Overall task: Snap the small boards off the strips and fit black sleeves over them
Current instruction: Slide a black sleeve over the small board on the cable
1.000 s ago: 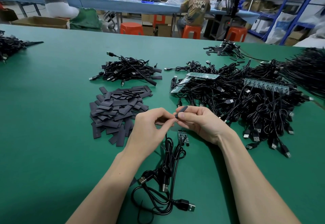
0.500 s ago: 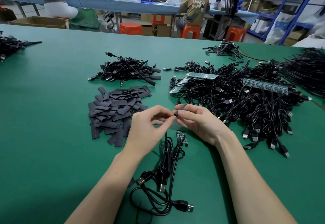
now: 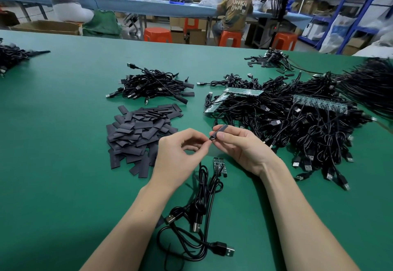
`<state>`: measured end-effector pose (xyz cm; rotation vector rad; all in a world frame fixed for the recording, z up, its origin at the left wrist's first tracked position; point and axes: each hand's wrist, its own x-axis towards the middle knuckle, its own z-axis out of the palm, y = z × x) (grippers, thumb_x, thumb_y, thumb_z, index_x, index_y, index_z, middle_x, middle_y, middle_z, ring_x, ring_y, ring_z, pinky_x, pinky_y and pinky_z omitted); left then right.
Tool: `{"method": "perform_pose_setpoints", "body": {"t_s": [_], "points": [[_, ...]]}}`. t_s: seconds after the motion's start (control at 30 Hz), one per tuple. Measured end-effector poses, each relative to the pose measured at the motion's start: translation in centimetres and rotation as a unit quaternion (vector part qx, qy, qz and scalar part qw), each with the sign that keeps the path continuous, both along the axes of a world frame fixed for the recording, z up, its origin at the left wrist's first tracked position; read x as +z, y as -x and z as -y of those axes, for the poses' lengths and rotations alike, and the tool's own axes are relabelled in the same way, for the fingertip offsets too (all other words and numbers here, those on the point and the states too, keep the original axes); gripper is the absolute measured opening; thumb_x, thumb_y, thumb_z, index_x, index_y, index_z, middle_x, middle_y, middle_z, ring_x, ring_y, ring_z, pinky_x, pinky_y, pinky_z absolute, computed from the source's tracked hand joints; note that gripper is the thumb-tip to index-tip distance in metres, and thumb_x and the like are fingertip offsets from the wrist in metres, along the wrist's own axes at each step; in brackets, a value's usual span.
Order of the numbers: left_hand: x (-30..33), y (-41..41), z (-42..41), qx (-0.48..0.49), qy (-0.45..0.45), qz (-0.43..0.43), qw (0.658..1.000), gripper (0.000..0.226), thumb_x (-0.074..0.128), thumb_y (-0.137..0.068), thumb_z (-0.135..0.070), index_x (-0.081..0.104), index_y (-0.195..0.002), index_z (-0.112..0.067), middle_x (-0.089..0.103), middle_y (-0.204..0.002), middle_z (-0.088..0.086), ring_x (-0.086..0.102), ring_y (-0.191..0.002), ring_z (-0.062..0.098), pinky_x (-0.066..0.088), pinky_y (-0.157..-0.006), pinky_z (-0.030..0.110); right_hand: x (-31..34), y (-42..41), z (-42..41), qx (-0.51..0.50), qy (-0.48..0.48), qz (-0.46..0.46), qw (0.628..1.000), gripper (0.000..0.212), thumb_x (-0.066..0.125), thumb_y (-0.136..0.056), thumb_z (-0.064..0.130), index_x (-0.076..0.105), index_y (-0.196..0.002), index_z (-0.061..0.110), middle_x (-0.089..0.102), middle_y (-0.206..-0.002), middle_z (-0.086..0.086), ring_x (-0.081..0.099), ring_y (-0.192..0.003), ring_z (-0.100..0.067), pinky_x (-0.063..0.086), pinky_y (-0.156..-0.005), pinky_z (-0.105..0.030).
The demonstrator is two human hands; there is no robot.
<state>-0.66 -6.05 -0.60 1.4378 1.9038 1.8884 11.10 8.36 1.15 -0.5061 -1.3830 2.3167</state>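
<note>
Both hands meet just above the green felt-covered table point(image 3: 63, 143), fingertips nearly touching. Right hand point(image 3: 240, 145) pinches a short flat black heat-shrink sleeve point(image 3: 221, 129) between thumb and index finger, sleeve angled up and to the right. Left hand point(image 3: 180, 153) has its fingers curled, thumb and index pinching something small at the sleeve's lower end; a thin black cable point(image 3: 201, 170) drops from under that hand, but what exactly sits in the pinch is too small to tell.

Directly below the hands: one small green circuit board point(image 3: 219, 165) lies flat on the table, wired into a loose bundle of black USB cables point(image 3: 197, 224) that runs toward the near edge, USB-A plugs showing.

Left of the hands: flat pile of loose black sleeves point(image 3: 138, 132), overlapping, several stray pieces at the near edge.

Behind that pile: small heap of black cables with sleeves already on point(image 3: 153, 85).

Right of the hands: large tangled heap of black USB cables point(image 3: 297, 126), with long green strips of unsnapped boards on top, one pair near the left end point(image 3: 242, 92), another at the right point(image 3: 319, 104).

Far right edge: dense bundle of straight black wires point(image 3: 372, 83). Small cable pile at the far left edge point(image 3: 12, 55), another small pile of cables and sleeves at the far right of the table point(image 3: 270, 60).

Background: two seated persons at a blue bench, orange plastic stools point(image 3: 158, 34), blue metal shelving point(image 3: 350, 4).
</note>
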Motion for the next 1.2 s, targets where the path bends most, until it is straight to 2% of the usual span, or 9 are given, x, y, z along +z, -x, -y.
{"method": "perform_pose_setpoints", "body": {"t_s": [0.3,0.53,0.83,1.03,1.2], "points": [[0.15,0.00,0.12,0.005,0.005,-0.041,0.999,0.004,0.080,-0.085,-0.007,0.079,-0.086,-0.010,0.076,-0.079,-0.008,0.073,-0.074,0.007,0.059,-0.074,0.022,-0.18,0.02,-0.13,0.016,-0.014,0.009,1.000,0.017,0.071,-0.077,0.002,0.080,-0.090,0.009,0.076,-0.095,-0.010,0.075,-0.085,-0.016,0.058,-0.077,-0.019],[0.07,0.12,0.10,0.005,0.005,-0.041,0.999,0.004,0.080,-0.085,-0.008,0.079,-0.086,-0.012,0.076,-0.079,-0.009,0.073,-0.074,0.007,0.060,-0.075,0.023,-0.14,-0.03,-0.11,0.023,-0.015,0.011,1.000,0.016,0.071,-0.077,0.002,0.081,-0.088,0.009,0.076,-0.093,-0.010,0.075,-0.085,-0.017,0.058,-0.076,-0.019],[0.11,0.31,0.15,-0.014,0.006,-0.014,1.000,0.004,0.081,-0.084,-0.007,0.079,-0.086,-0.010,0.076,-0.077,-0.006,0.074,-0.073,0.007,0.060,-0.074,0.024,0.09,-0.11,0.00,0.034,-0.019,0.024,0.999,0.017,0.071,-0.076,0.001,0.076,-0.092,0.004,0.076,-0.089,-0.010,0.075,-0.082,-0.017,0.059,-0.074,-0.020],[0.00,0.36,0.08,-0.031,0.002,0.029,0.999,0.005,0.082,-0.083,-0.008,0.077,-0.084,-0.009,0.076,-0.076,-0.002,0.075,-0.069,0.013,0.062,-0.068,0.031,0.21,-0.25,0.05,0.049,-0.022,0.028,0.998,0.013,0.070,-0.079,0.004,0.079,-0.088,0.009,0.075,-0.087,-0.007,0.073,-0.081,-0.013,0.058,-0.076,-0.019],[-0.08,0.31,-0.05,-0.052,0.003,0.070,0.996,0.010,0.082,-0.083,-0.008,0.074,-0.088,-0.014,0.076,-0.080,0.001,0.076,-0.072,0.022,0.063,-0.069,0.037,0.24,-0.21,0.19,0.029,-0.011,0.013,0.999,0.025,0.071,-0.079,0.007,0.076,-0.103,0.011,0.076,-0.094,-0.009,0.074,-0.081,-0.014,0.059,-0.075,-0.021]]}}
